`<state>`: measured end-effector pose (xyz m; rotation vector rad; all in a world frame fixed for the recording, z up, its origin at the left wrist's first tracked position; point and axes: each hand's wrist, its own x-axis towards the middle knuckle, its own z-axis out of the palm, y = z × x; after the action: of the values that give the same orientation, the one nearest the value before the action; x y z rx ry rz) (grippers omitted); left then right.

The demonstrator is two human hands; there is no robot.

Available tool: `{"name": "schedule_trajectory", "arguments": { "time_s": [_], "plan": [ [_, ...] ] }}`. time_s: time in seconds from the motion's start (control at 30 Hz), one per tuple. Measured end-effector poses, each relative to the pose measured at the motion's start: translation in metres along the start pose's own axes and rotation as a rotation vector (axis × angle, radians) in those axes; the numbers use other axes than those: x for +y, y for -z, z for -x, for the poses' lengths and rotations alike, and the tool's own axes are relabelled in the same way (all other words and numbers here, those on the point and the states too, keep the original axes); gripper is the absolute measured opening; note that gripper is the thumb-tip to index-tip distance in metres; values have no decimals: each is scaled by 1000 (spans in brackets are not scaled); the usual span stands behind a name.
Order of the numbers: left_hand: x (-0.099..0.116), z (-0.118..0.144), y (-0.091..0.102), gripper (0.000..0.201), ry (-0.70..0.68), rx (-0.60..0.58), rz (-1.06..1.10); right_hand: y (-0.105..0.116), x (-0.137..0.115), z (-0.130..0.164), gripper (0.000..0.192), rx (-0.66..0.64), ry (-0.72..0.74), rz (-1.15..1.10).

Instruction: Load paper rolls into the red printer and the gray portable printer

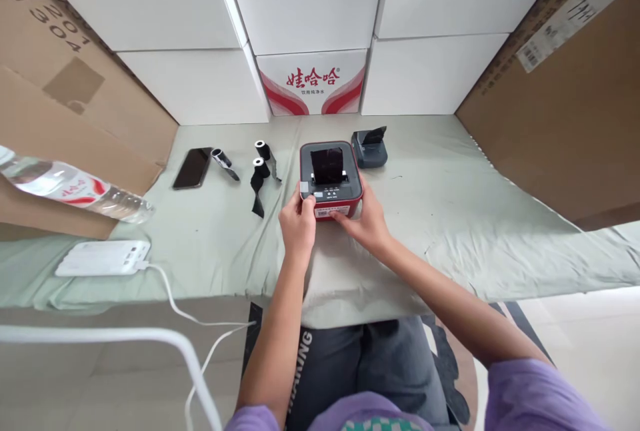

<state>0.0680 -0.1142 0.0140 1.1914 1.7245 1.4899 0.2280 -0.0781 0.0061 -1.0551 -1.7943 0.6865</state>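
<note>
Purple sleeves [530, 394] and dark trousers sit nearest. Above them, the left hand [299, 221] and right hand [365, 218] clasp the red label printer [331, 181] at mid-tabletop [450, 218] (fingers curled on its front corners), its labelled front facing the person, black ribbon upright.

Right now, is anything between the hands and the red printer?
Nothing visible. The left hand and the right hand already touch the front of the red label printer; the black rolls lie apart to its left.
</note>
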Motion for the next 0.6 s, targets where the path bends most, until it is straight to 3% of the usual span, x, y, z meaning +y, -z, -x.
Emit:
{"name": "schedule_trajectory", "arguments": {
  "time_s": [0.13, 0.23, 0.37, 0.5, 0.6],
  "plan": [
    [-8, 10, 3, 43, 12, -30, -2, -6, 4, 15, 94, 1, -76, -29],
    [-17, -3, 13, 47, 40, -107, 91, 0, 5, 6, 92, -3, -108, -115],
    [-15, -47, 23, 61, 111, -218, 255, 3, 18, -35, 62, 21, -254, -320],
    [-8, -90, 15, 73, 99, -556, 334, -17, 47, -80, 69, 97, -344, -461],
    [-14, -100, 5, 77, 109, -553, 349, -34, 67, -91, 79, 141, -292, -489]
  ]
}}
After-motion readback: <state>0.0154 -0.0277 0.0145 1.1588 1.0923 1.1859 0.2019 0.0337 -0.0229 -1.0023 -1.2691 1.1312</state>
